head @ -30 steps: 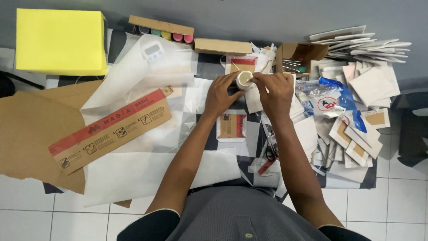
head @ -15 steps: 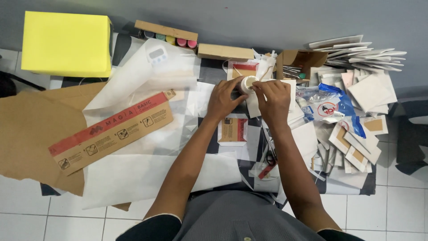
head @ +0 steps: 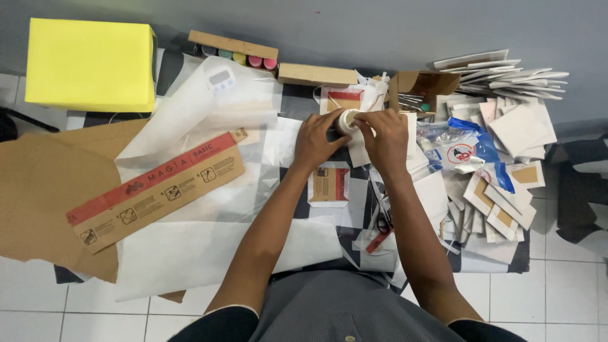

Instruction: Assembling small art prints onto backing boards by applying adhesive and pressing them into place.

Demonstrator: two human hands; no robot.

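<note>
Cluttered floor unchanged — both hands, left hand point(head: 315, 138) and right hand point(head: 384, 136), still clasp seemingly a tape roll point(head: 348, 120).

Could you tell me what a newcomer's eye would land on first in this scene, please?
Probably the bright yellow box at the far left corner, then the long red-and-brown carton lying slantwise on white paper. In the middle, the left hand and right hand meet around a small white roll, with a heap of envelopes to the right.
</note>
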